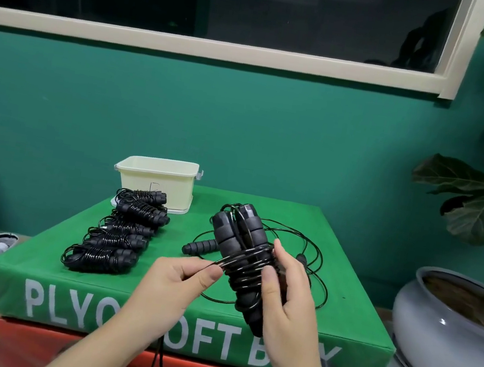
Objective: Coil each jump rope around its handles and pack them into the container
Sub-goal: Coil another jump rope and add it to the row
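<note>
White lettering "PLYO", "OFT B" on the green box's [38,300] front side, partly hidden by arms.

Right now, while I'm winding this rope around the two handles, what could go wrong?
1. The left hand pinches only thin strands; if they slip, the coils on the held handles could spring loose.
2. The uncoiled rope lies in loops behind the right hand; it may snag the winding.
3. The container sits behind the row of coiled ropes; reaching over could knock them.
</note>
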The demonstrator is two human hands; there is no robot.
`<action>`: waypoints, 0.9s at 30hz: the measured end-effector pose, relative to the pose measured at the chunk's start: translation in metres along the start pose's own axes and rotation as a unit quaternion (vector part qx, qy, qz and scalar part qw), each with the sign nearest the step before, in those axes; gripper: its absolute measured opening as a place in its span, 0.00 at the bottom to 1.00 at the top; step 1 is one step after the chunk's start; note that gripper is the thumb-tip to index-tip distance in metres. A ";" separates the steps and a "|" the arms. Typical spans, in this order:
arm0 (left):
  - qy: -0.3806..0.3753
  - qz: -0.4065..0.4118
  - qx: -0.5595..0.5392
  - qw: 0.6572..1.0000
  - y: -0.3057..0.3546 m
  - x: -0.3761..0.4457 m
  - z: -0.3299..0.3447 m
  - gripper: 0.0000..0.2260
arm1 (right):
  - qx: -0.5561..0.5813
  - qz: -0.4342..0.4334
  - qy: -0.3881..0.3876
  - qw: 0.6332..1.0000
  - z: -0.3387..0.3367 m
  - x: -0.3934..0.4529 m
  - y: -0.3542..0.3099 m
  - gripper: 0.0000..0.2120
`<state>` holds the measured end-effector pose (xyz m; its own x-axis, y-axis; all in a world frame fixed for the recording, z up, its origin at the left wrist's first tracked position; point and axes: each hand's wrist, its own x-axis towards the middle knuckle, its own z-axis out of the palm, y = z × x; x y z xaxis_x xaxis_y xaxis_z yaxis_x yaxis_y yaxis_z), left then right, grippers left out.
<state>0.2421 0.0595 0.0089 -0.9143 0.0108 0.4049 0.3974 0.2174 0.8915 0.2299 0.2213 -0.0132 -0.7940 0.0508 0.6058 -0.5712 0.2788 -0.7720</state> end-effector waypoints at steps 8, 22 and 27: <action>-0.015 0.029 0.038 0.999 0.001 0.001 0.002 0.12 | -0.159 -0.003 -0.050 0.986 0.007 -0.004 0.013 0.48; -0.031 -0.030 -0.102 0.994 -0.006 0.003 0.001 0.06 | -0.044 -0.033 0.024 0.998 0.009 -0.006 0.005 0.23; -0.031 -0.041 -0.126 0.991 -0.012 0.010 0.004 0.11 | 0.024 0.033 -0.037 0.998 0.009 -0.011 0.002 0.26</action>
<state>0.2284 0.0605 0.0015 -0.9441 0.0655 0.3230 0.3216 -0.0307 0.9464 0.2358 0.2127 -0.0231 -0.8429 -0.0044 0.5381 -0.5245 0.2301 -0.8197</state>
